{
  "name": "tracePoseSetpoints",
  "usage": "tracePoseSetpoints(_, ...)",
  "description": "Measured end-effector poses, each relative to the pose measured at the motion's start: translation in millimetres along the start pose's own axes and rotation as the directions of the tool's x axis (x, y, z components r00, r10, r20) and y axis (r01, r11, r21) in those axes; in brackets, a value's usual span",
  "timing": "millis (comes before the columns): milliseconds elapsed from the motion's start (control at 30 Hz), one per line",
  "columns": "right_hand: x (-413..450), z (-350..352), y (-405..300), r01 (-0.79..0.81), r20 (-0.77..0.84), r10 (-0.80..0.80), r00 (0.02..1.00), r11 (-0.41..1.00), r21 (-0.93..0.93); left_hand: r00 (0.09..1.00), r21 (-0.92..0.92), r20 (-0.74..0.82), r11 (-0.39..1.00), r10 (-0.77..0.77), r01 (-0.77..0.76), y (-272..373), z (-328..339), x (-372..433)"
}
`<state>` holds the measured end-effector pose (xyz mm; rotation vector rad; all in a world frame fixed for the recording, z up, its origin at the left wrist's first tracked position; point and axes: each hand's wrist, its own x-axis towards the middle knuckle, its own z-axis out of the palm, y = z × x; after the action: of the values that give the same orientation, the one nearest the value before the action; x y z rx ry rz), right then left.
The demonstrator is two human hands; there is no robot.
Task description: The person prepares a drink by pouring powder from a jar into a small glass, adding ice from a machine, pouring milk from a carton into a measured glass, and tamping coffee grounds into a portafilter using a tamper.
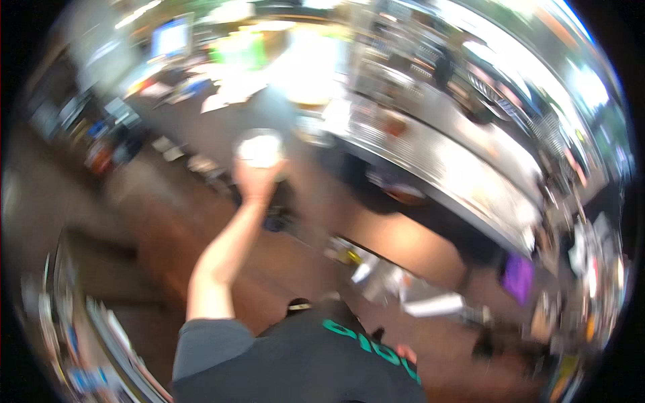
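My left arm reaches out ahead, and my left hand [258, 176] is closed around a round white cup or bowl [260, 149], blurred and overexposed. What it contains cannot be made out. Beyond it stands the near end of a metal counter [433, 156] with a ribbed surface. Close to my right side, low in the picture, a small pinkish part of my right hand [406, 353] seems to show past the dark apron [302, 367] with green lettering; its fingers and anything in them are hidden.
A lit screen [171, 38] stands at the upper left beside papers and small items on a work surface. Below the metal counter, boxes or containers [433, 302] are near the brown floor [272, 272]. Shelving [108, 332] lies at lower left, and a purple item [517, 277] at right. Motion blurs everything.
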<state>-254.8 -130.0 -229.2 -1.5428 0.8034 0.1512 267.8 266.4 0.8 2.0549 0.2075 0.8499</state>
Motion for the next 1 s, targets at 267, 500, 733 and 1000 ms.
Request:
tracePoseSetpoints(267, -35, -39, -120, -0.178, -0.114, 0.191, 0.975, 0.977, 0.118, 1.0, 0.112, 0.028, 0.994, 0.013, -0.016, -51, 29, 65)
tracePoseSetpoints(500, -29, -117, -319, 0.259, -0.207, -0.216, 0.954, 0.943, 0.208, 0.991, 0.242, 0.014, 0.962, -0.133, 0.125, -85, 41, 60)
tracePoseSetpoints(733, 96, -121, -515, 0.305, 0.126, -0.444, 0.887, 0.77, 0.56, 0.992, 0.104, -0.011, 0.987, 0.127, -0.125, 30, -23, -113)
tracePoseSetpoints(1000, 163, 15, -555, 0.601, -0.502, -0.418, 0.757, 0.145, 0.786, 0.899, -0.06, 0.412, 0.979, -0.152, 0.193, 108, -54, -297)
